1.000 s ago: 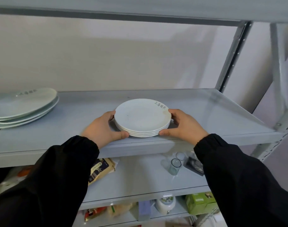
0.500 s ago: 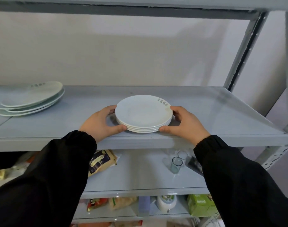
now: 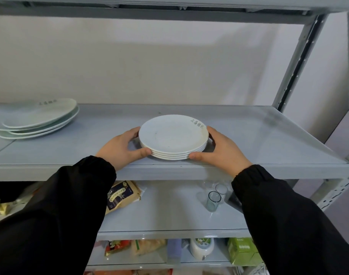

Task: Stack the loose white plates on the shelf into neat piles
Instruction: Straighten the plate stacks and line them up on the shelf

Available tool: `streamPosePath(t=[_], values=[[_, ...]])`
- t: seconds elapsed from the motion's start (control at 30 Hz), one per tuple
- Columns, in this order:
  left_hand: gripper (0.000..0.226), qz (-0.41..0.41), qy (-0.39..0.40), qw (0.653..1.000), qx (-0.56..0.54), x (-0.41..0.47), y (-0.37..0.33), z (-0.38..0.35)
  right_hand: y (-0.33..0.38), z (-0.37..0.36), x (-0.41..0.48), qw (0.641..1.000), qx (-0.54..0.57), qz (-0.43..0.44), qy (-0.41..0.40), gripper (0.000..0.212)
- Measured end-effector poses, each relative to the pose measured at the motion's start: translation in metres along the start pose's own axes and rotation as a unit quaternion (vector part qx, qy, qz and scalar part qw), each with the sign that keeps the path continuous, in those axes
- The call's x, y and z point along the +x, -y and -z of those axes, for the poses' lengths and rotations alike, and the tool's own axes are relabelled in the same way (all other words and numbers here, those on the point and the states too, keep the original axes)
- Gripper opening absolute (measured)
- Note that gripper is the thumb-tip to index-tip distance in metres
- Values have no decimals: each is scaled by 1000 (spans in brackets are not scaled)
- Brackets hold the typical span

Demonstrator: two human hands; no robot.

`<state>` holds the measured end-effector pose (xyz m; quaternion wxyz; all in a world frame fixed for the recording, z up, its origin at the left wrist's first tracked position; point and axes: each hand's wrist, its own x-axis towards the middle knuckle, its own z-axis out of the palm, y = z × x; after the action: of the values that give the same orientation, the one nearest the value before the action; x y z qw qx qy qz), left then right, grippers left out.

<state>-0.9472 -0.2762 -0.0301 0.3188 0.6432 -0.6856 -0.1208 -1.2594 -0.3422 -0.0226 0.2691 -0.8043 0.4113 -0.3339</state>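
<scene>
Four small white plates [image 3: 172, 135] sit squared in one pile at the shelf [image 3: 268, 139] front, left hand [image 3: 120, 149] and right hand [image 3: 223, 153] gripping its sides, while a larger pile [image 3: 37, 118] at far left looks uneven, likely the remaining job.

Dim, soft light from above; the upper shelf casts a broad shadow on the wall [image 3: 150, 66]. Wide-angle bending bows the upright post [image 3: 294, 62]; lower shelves look murky.
</scene>
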Motion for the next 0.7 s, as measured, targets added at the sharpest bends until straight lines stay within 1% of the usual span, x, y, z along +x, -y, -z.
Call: streamPosePath(t=[0.1,0.27,0.57,0.7], values=[[81,-7,9,1000,12,1,2,0,0,0,0,1000,-4,3,-3,88],[80,-20,8,1000,14,1,0,0,-1,0,-1,1000,-2,3,-8,87],[80,-16,6,1000,20,0,0,0,-1,0,-1,1000,0,7,-2,88],[76,-17,1,1000,21,0,0,-1,-2,-1,0,1000,-8,2,-3,88]])
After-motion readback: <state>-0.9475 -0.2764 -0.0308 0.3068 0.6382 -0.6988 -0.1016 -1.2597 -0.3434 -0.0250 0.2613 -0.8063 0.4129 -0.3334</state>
